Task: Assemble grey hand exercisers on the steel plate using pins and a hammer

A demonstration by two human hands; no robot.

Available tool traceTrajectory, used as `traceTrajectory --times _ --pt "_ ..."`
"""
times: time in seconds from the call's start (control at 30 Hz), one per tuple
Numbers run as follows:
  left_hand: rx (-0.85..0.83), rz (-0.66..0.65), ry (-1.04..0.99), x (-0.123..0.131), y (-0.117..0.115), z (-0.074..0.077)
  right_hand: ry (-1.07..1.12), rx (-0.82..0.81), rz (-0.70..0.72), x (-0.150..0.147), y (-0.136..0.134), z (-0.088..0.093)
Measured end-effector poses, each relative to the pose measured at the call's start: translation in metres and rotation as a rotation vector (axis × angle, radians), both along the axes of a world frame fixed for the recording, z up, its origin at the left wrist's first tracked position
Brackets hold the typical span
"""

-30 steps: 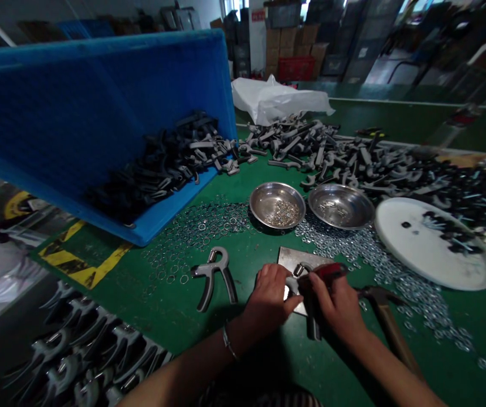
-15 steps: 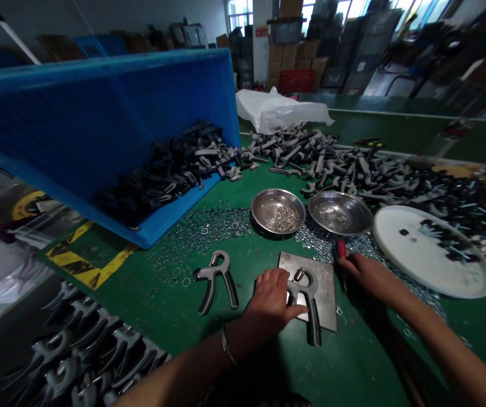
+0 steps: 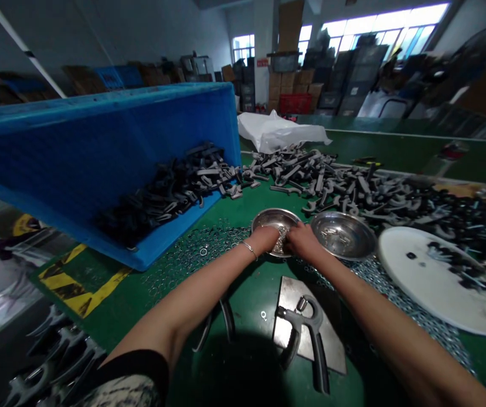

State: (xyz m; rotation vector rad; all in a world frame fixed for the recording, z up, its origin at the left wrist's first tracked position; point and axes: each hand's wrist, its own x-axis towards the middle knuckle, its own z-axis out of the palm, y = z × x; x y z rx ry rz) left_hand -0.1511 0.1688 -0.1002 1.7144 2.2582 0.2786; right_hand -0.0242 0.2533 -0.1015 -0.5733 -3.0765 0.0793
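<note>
My left hand (image 3: pixel 265 239) reaches into the left steel bowl (image 3: pixel 274 213), its fingertips down among small metal parts (image 3: pixel 282 242). My right hand (image 3: pixel 302 240) is at the same bowl's right side, fingers bent over the rim; what either hand holds is hidden. Nearer to me, a grey and black hand grip (image 3: pixel 308 322) with a spring lies on a square metal plate (image 3: pixel 331 350). Another hand grip (image 3: pixel 228 319) lies to the left, partly covered by my left forearm.
A blue crate (image 3: pixel 141 260) of dark handles lies at the left. A second steel bowl (image 3: pixel 344 234), a white oval tray (image 3: pixel 421 288) and piled grey handles (image 3: pixel 323 175) stand around the bowl. Metal rings (image 3: pixel 183 254) are scattered on the green table.
Both my hands have moved forward to the left bowl. My left hand has left the grip on the plate, and my right hand no longer has the red-handled tool.
</note>
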Motion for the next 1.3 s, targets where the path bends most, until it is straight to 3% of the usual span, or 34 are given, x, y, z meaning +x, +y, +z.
traceTrajectory --times 0.23,0.43,0.6,0.7,0.77,0.83,0.97,1.1,1.3 --pt "-0.003 0.017 0.059 -0.006 -0.003 -0.012 0.121 -0.192 -0.145 0.006 0.003 -0.016" --pt "0.121 0.029 0.049 0.004 -0.014 0.009 0.401 -0.533 -0.31 0.023 -0.007 -0.004" --pt "0.374 -0.029 -0.198 0.034 -0.076 0.023 0.677 -0.894 -0.463 0.109 -0.039 0.003" --pt "0.37 -0.108 -0.367 0.067 -0.121 0.017 0.753 -1.034 -0.562 0.164 -0.075 -0.005" --pt "0.319 -0.177 -0.319 0.088 -0.14 0.01 0.734 -1.083 -0.584 0.184 -0.101 -0.014" --pt "0.27 -0.237 -0.155 0.104 -0.147 0.004 0.676 -0.949 -0.492 0.191 -0.121 -0.023" --pt "0.218 -0.356 0.121 0.119 -0.14 -0.004 0.58 -0.436 -0.13 0.182 -0.138 -0.037" --pt "0.237 -0.421 0.198 0.123 -0.137 -0.009 0.57 -0.343 -0.04 0.175 -0.135 -0.047" --pt "0.259 -0.42 0.229 0.124 -0.14 -0.014 0.531 -0.213 -0.004 0.175 -0.134 -0.057"
